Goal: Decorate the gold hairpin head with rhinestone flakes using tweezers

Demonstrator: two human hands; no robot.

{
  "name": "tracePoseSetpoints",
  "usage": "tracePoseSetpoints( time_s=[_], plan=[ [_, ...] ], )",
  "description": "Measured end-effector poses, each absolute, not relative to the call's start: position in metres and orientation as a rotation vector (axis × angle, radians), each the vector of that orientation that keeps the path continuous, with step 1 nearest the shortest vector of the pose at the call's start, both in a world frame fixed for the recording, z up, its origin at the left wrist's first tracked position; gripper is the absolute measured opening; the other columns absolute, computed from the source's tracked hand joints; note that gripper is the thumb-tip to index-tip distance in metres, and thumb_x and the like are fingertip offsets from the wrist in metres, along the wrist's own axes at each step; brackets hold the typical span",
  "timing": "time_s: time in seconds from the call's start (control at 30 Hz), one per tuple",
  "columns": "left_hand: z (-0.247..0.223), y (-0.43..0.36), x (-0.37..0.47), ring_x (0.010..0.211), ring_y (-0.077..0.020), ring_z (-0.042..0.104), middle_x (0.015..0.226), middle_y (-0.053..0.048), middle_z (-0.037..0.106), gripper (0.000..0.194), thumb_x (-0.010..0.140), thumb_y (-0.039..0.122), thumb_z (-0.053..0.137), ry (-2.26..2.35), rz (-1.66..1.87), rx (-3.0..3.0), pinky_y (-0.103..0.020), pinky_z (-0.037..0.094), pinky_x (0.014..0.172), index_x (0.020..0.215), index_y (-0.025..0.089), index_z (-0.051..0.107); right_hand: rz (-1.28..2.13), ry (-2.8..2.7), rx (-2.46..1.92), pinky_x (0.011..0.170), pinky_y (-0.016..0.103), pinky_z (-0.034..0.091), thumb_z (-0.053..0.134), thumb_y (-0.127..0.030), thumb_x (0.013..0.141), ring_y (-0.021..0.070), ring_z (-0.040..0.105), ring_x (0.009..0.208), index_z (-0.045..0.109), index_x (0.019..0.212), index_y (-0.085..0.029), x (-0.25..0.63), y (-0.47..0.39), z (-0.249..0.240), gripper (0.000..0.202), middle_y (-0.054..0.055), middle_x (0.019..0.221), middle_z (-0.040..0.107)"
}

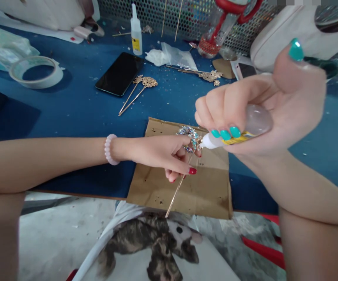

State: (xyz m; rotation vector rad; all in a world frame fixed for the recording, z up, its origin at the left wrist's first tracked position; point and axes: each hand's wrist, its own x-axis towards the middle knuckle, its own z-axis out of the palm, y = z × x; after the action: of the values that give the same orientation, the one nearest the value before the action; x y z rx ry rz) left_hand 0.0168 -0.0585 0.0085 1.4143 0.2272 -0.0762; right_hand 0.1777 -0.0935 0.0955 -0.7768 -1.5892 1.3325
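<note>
Right hand (256, 88): fingers clamped around a squeeze bottle (253, 125), contents not determinable; its nozzle (212, 141) points between eight and nine o'clock. Left hand (165, 152): fingers closed on a hairpin (178, 188) over cardboard (206, 191), jewelled head (185, 130) toward one o'clock, shaft (172, 202) toward seven. Second bottle (136, 35) upright at eleven o'clock.

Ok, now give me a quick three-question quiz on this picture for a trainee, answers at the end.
1. Which hand holds the yellow-labelled squeeze bottle, its nozzle at the gem-covered hairpin?
2. True or false: an upright bottle stands near the black phone.
3. Multiple choice: what lies below the left hand?
a) a glass plate
b) a sheet of cardboard
c) a folded towel

Key: 1. The right hand. 2. True. 3. b.
</note>
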Motion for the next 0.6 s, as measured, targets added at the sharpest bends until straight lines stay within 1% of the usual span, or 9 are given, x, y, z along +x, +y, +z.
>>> tracePoseSetpoints(
  time_s=[0.07,0.1,0.2,0.3,0.33,0.4,0.5,0.53,0.6],
  plan=[
    [0.0081,-0.0584,0.0173,0.058,-0.008,0.064,0.072,0.009,0.059,0.036,0.095,0.037,0.067,0.228,-0.074,1.409,-0.018,0.053,0.056,0.12,0.024,0.045,1.289,-1.545,-0.758,0.047,0.028,0.026,0.04,-0.06,0.102,0.0064,0.025,0.037,0.042,0.036,-0.019,0.1756,-0.0949,0.0936,0.077,-0.004,0.034,0.024],
    [0.0081,-0.0584,0.0175,0.058,-0.008,0.064,0.072,0.009,0.059,0.036,0.095,0.037,0.067,0.229,-0.074,1.406,-0.018,0.053,0.056,0.119,0.024,0.045,1.268,-1.521,-0.755,0.047,0.029,0.026,0.039,-0.059,0.102,0.0065,0.024,0.036,0.042,0.036,-0.019,0.175,-0.0954,0.0932,0.077,-0.004,0.033,0.025],
    [0.0087,-0.0585,0.018,0.057,-0.0085,0.064,0.068,0.009,0.059,0.035,0.095,0.035,0.067,0.229,-0.077,1.4,-0.018,0.053,0.055,0.119,0.024,0.045,1.264,-1.541,-0.823,0.048,0.029,0.027,0.044,-0.046,0.103,0.0062,0.03,0.037,0.036,0.034,-0.016,0.1752,-0.0961,0.0948,0.076,-0.002,0.033,0.029],
    [0.0094,-0.0586,0.0179,0.056,-0.0092,0.064,0.066,0.009,0.06,0.035,0.094,0.035,0.067,0.228,-0.08,1.404,-0.019,0.052,0.055,0.119,0.023,0.045,1.291,-1.586,-0.869,0.049,0.029,0.028,0.041,-0.032,0.105,0.0071,0.034,0.038,0.032,0.033,-0.015,0.1771,-0.0956,0.0975,0.075,-0.001,0.034,0.031],
    [0.0094,-0.0587,0.0179,0.057,-0.0093,0.064,0.067,0.009,0.06,0.036,0.094,0.035,0.067,0.229,-0.081,1.403,-0.019,0.052,0.055,0.12,0.023,0.045,1.281,-1.585,-0.86,0.049,0.029,0.027,0.037,-0.028,0.106,0.0076,0.033,0.038,0.032,0.033,-0.015,0.1778,-0.0953,0.0978,0.074,-0.001,0.034,0.031],
    [0.009,-0.0587,0.0179,0.057,-0.0092,0.064,0.067,0.009,0.06,0.037,0.094,0.036,0.068,0.227,-0.083,1.398,-0.019,0.053,0.055,0.12,0.024,0.045,1.258,-1.59,-0.839,0.049,0.03,0.028,0.019,-0.018,0.106,0.0096,0.032,0.038,0.035,0.034,-0.017,0.1789,-0.0944,0.097,0.074,0.0,0.035,0.031],
    [0.0081,-0.0588,0.0182,0.058,-0.0091,0.064,0.07,0.008,0.06,0.038,0.094,0.038,0.068,0.217,-0.081,1.384,-0.019,0.054,0.055,0.12,0.024,0.044,1.226,-1.576,-0.841,0.051,0.031,0.029,-0.01,-0.004,0.096,0.0126,0.031,0.039,0.034,0.034,-0.019,0.1797,-0.0937,0.0946,0.077,0.003,0.037,0.031],
    [0.0079,-0.0588,0.0183,0.058,-0.0091,0.064,0.07,0.008,0.059,0.039,0.093,0.039,0.069,0.216,-0.081,1.379,-0.019,0.054,0.055,0.12,0.024,0.044,1.223,-1.568,-0.851,0.051,0.032,0.029,-0.014,-0.002,0.093,0.0132,0.031,0.039,0.033,0.034,-0.019,0.1798,-0.0938,0.0941,0.078,0.004,0.037,0.03],
    [0.0079,-0.0589,0.0184,0.058,-0.009,0.064,0.07,0.008,0.059,0.038,0.093,0.037,0.069,0.219,-0.085,1.372,-0.019,0.054,0.055,0.119,0.024,0.044,1.216,-1.568,-0.843,0.051,0.032,0.028,-0.015,-0.003,0.093,0.0136,0.03,0.039,0.032,0.034,-0.019,0.18,-0.0945,0.0936,0.077,0.004,0.038,0.029]
  ],
)
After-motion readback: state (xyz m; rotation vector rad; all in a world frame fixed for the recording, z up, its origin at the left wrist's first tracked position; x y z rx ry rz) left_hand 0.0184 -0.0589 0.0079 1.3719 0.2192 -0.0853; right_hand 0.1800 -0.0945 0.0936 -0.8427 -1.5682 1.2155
